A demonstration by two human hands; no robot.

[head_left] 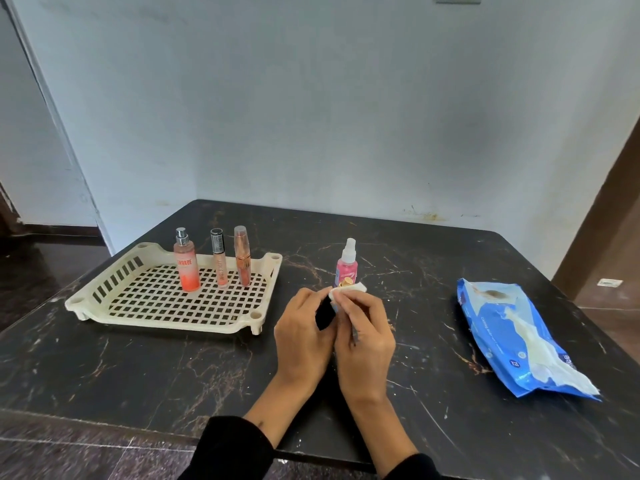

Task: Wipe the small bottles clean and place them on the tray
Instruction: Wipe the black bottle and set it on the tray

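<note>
Both forearms in black sleeves reach forward over the near edge of the dark marbled bench [138, 368], hands meeting at mid-bench. Left hand [303, 336] curls its grip around a small black bottle [325, 315], held tilted, gold cap end pointing away. Right hand [367, 336] pinches a white wipe [349, 289] against that cap end, fingers bent, thumb on the near side. Just beyond the hands a pink spray bottle [346, 268] stands upright on the bench. Right, well apart: a blue wipes pack [498, 327] lying flat, a wipe trailing from it. Left and farther back, a cream slotted tray [173, 306] holds three upright items in a row: orange spray bottle [187, 268], slim tube [219, 265], copper-toned tube [242, 261].
</note>
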